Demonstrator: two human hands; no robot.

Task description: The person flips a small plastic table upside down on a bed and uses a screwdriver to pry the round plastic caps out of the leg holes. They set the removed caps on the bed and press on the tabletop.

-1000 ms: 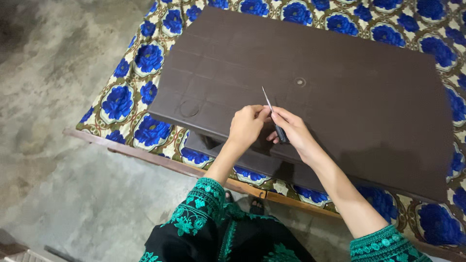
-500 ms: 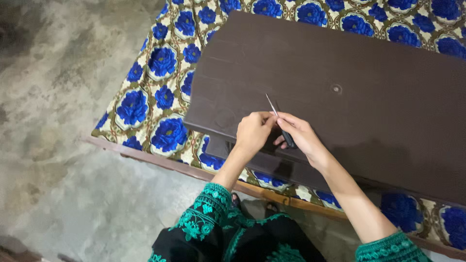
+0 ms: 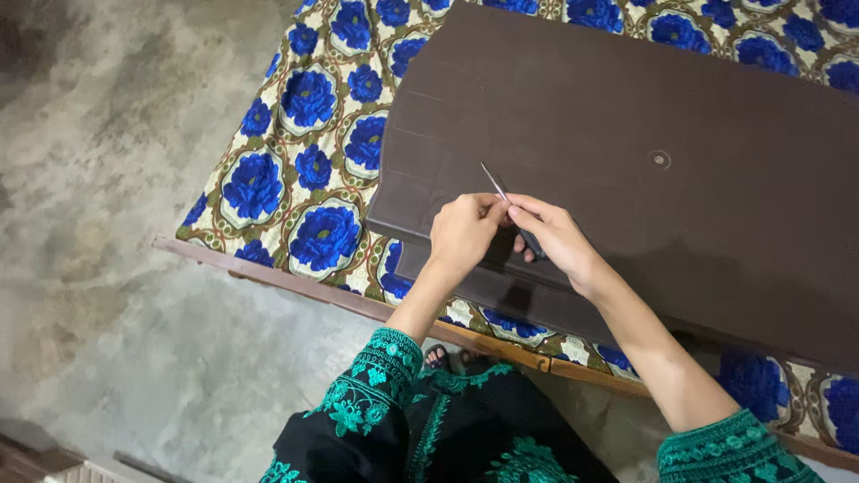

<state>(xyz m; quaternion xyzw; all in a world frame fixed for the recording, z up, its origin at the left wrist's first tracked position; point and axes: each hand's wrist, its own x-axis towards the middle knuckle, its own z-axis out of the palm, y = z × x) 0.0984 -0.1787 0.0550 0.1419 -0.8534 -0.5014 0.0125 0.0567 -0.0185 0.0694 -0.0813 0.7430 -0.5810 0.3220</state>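
Pinching scissors (image 3: 506,204), both hands (image 3: 461,234) hover over the brown cloth (image 3: 626,161) edge.

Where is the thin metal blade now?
In the head view, the thin metal blade sticks up-left from between both hands, over the dark brown fabric.

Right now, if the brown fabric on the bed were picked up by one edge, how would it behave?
The brown fabric would probably sag and fold: it lies flat on the floral bedsheet, creased and doubled at its near edge. It looks light. It likely slides easily, so the left hand and right hand would drag it.
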